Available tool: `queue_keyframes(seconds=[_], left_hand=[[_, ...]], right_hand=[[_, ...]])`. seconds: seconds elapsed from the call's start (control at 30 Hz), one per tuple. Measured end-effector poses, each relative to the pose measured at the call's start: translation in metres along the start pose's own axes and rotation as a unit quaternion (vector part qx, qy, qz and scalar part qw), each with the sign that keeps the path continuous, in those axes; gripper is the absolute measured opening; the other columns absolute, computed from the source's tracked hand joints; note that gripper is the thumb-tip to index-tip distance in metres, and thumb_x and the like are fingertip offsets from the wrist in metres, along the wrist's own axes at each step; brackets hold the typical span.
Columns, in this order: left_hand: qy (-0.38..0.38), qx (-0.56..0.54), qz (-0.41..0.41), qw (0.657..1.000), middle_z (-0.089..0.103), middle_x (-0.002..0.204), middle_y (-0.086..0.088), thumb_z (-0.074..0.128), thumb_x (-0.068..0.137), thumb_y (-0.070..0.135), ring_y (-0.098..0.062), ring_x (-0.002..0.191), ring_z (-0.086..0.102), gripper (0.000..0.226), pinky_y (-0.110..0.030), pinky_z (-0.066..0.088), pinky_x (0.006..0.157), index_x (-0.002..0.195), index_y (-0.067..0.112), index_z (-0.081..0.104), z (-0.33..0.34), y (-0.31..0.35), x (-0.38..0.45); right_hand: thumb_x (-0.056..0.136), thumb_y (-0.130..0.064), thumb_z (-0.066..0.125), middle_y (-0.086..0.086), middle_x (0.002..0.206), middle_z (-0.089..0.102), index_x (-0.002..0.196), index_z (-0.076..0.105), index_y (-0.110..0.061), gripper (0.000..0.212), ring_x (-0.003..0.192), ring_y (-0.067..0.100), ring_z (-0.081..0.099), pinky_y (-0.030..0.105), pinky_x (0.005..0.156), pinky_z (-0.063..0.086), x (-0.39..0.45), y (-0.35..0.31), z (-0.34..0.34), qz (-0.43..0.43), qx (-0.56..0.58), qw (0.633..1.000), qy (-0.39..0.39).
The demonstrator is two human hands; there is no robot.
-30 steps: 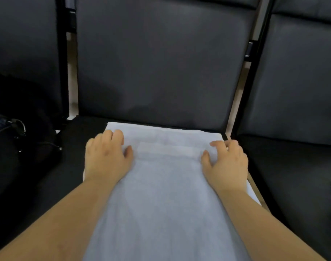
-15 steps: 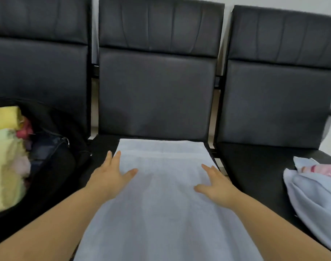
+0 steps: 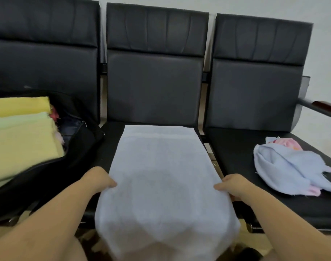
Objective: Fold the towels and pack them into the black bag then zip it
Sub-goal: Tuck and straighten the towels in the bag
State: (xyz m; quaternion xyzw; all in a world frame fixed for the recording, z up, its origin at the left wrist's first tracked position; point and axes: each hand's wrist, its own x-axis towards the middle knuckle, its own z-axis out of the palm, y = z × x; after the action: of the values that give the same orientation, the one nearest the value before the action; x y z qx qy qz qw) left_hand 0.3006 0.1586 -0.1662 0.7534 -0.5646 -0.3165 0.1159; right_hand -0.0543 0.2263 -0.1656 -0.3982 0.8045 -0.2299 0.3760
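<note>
Between both hands lay the pale blue towel (image 3: 160, 166), left hand (image 3: 97, 178) and right hand (image 3: 234, 186) pinching its edges; at 9 o'clock, the black bag (image 3: 47, 170) held folded yellow towels (image 3: 19, 136).

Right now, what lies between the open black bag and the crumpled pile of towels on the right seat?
In the head view, the pale blue towel lies spread on the middle seat between the black bag and the pile, gripped by both hands.

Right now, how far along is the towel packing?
Done: folded yellow and green towels already sit in the open black bag on the left seat. In hand: left hand and right hand grip the side edges of the white towel spread on the middle seat. Left: the crumpled blue and pink towels on the right seat, then zipping.
</note>
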Motion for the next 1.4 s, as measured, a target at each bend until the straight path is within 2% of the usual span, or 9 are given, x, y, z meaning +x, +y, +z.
queue_keyframes(seconds=[0.3, 0.43, 0.63, 0.8, 0.93, 1.07, 1.17, 1.3, 1.4], left_hand=[[-0.073, -0.212, 0.072, 0.972, 0.064, 0.111, -0.009, 0.051, 0.096, 0.005, -0.027, 0.096, 0.064, 0.047, -0.036, 0.054, 0.070, 0.138, 0.023, 0.044, -0.019, -0.011, -0.024], [-0.160, -0.183, 0.080, 0.967, 0.067, 0.113, -0.006, 0.044, 0.096, -0.002, -0.023, 0.102, 0.065, 0.032, -0.037, 0.054, 0.086, 0.105, 0.012, 0.071, -0.033, -0.021, -0.038], [-0.186, 0.102, 0.173, 0.962, 0.052, 0.116, 0.015, 0.077, 0.078, 0.017, -0.008, 0.115, 0.050, 0.041, -0.021, 0.040, 0.097, 0.111, 0.031, 0.059, -0.036, -0.028, -0.055], [-0.071, 0.215, 0.250, 0.941, 0.059, 0.079, 0.004, 0.059, 0.092, 0.025, -0.010, 0.075, 0.054, 0.023, -0.020, 0.040, 0.066, 0.069, 0.022, 0.059, -0.039, -0.022, -0.068], [-0.018, 0.055, 0.271, 0.961, 0.066, 0.095, -0.004, 0.060, 0.091, 0.036, -0.021, 0.091, 0.061, 0.028, -0.023, 0.044, 0.076, 0.085, 0.012, 0.073, -0.069, -0.030, -0.086], [-0.224, -0.324, 0.208, 0.895, 0.073, 0.103, -0.012, 0.092, 0.033, 0.055, -0.025, 0.092, 0.070, 0.074, -0.035, 0.057, 0.074, 0.095, 0.017, 0.078, -0.095, -0.041, -0.115], [-0.203, -0.392, 0.236, 0.866, 0.074, 0.094, -0.010, 0.092, 0.014, 0.056, -0.022, 0.080, 0.072, 0.080, -0.042, 0.046, 0.076, 0.087, 0.025, 0.079, -0.101, -0.042, -0.115], [-0.137, -0.313, 0.228, 0.912, 0.073, 0.103, -0.006, 0.082, 0.029, 0.072, -0.019, 0.091, 0.069, 0.086, -0.034, 0.045, 0.081, 0.102, 0.028, 0.075, -0.093, -0.036, -0.099], [-0.007, -0.188, 0.172, 0.967, 0.066, 0.066, 0.001, 0.071, 0.063, 0.066, -0.024, 0.069, 0.061, 0.050, -0.032, 0.043, 0.073, 0.071, 0.017, 0.073, -0.084, -0.037, -0.077]], right_hand=[[0.090, 0.003, 0.058, 0.016, 0.108, 0.065, 0.113, 0.063, -0.006, 0.025, 0.099, 0.032, 0.063, 0.040, 0.080, 0.054, -0.031, 0.005, -0.027, -0.067, 0.161, 0.982, -0.070], [0.087, 0.000, 0.064, 0.006, 0.112, 0.068, 0.102, 0.074, -0.015, 0.024, 0.106, 0.026, 0.063, 0.035, 0.095, 0.052, -0.046, 0.006, -0.040, -0.113, 0.043, 0.985, -0.125], [0.078, -0.019, 0.076, -0.009, 0.111, 0.052, 0.121, 0.063, -0.023, 0.045, 0.102, 0.011, 0.051, 0.021, 0.091, 0.041, -0.058, 0.006, -0.028, -0.149, -0.328, 0.928, -0.097], [0.088, -0.022, 0.063, 0.004, 0.077, 0.058, 0.074, 0.068, -0.008, 0.020, 0.069, 0.013, 0.051, 0.022, 0.064, 0.041, -0.067, 0.001, -0.034, -0.211, -0.302, 0.929, -0.029], [0.089, -0.034, 0.064, 0.004, 0.103, 0.068, 0.098, 0.071, -0.015, 0.022, 0.099, 0.018, 0.062, 0.022, 0.076, 0.046, -0.095, -0.007, -0.054, -0.234, -0.107, 0.965, -0.045], [0.022, -0.052, 0.094, 0.008, 0.094, 0.075, 0.079, 0.080, -0.020, 0.067, 0.081, 0.015, 0.072, 0.021, 0.059, 0.056, -0.125, -0.015, -0.073, -0.222, 0.185, 0.936, -0.201], [0.062, -0.043, 0.083, 0.002, 0.074, 0.075, 0.062, 0.078, -0.023, 0.020, 0.063, 0.010, 0.071, 0.018, 0.047, 0.052, -0.126, -0.023, -0.080, -0.261, 0.259, 0.919, -0.145], [0.055, -0.052, 0.085, 0.010, 0.099, 0.074, 0.099, 0.073, -0.008, 0.064, 0.092, 0.022, 0.071, 0.025, 0.071, 0.057, -0.102, -0.021, -0.070, -0.236, 0.167, 0.953, -0.088], [0.088, -0.035, 0.062, 0.010, 0.090, 0.072, 0.091, 0.071, -0.012, 0.025, 0.087, 0.021, 0.066, 0.026, 0.078, 0.049, -0.084, -0.021, -0.062, -0.241, 0.003, 0.968, 0.063]])
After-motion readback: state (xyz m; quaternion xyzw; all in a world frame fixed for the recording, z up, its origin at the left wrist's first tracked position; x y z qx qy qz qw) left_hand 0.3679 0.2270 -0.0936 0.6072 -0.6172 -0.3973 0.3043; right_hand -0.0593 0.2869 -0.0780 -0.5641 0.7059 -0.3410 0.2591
